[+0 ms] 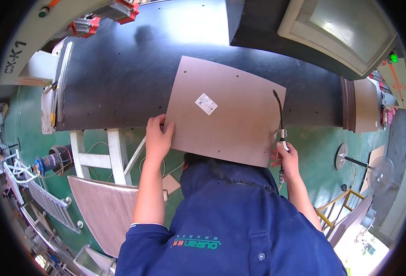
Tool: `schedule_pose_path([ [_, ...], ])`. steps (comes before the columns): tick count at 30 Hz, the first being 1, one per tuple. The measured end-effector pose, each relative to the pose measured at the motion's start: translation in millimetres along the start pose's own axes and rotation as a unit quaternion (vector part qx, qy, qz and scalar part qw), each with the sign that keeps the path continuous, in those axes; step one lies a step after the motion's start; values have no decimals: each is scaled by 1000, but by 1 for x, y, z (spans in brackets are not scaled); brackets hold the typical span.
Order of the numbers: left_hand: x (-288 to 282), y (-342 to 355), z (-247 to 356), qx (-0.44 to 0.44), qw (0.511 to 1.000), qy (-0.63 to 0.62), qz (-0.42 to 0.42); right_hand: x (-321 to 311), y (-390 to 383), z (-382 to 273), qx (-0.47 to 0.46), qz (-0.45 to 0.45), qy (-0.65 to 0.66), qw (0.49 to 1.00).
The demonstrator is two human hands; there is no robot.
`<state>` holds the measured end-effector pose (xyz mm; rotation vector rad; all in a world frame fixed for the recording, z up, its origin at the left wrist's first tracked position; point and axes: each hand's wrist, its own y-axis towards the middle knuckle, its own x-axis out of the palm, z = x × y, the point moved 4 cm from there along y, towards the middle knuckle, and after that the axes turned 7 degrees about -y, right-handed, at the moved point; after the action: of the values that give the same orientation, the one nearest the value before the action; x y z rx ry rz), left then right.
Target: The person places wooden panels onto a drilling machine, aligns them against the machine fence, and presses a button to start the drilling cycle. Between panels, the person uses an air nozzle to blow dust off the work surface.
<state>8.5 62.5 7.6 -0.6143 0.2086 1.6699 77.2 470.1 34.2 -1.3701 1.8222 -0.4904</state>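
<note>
A flat brown panel with small drilled holes and a white label lies partly on the dark table, its near edge against my body. My left hand grips its left edge, the thumb close to the top face. At the right edge my right hand is wrapped round an air blow gun with a silver head and a red part. Its long, thin black nozzle points away from me over the panel's right side, and a hose seems to run down from it.
The dark machine table stretches across in front of me. A large monitor-like housing overhangs its far right. Several brown panels stand at its right end. More boards lean at lower left, near a white frame.
</note>
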Motion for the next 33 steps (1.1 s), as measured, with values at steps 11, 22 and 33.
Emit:
schedule_pose_path([
  [11,-6,-39,-10,-22,998,-10,62,-2,-8,-3,23,-28,-30,999],
  [22,-11,-56,-31,-46,990,-50,125,16,8,-35,-40,-54,-51,996],
  [33,-13,-114,-71,-289,930,-208,94,50,46,-103,-121,-150,-45,980],
])
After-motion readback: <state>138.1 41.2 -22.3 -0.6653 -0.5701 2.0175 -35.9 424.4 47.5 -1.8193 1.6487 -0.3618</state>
